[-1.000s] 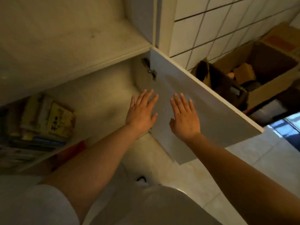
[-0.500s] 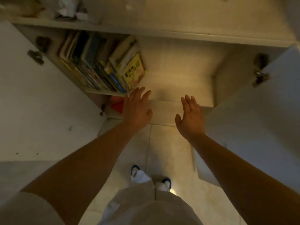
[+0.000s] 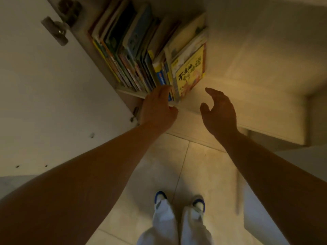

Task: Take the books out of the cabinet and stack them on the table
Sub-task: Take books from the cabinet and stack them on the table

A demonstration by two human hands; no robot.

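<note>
Two hands at the open cabinet, nothing lifted yet. Far left, the cabinet door (image 3: pixel 53 82) stands swung open. The books (image 3: pixel 134 55) sit upright on the shelf (image 3: pixel 221 98), packed to its left end, the yellow-covered book (image 3: pixel 190 71) leaning at the right of the row. Left hand (image 3: pixel 157 110) lies at the lower spines, fingers hidden behind the hand — cannot tell whether it grips. Right hand (image 3: pixel 219 112) hovers just beside the yellow cover, loosely curled, holding nothing. Judgement: clamp a small batch from both sides — right palm flat on the yellow cover — and draw it out level, so the leaning books don't topple.
</note>
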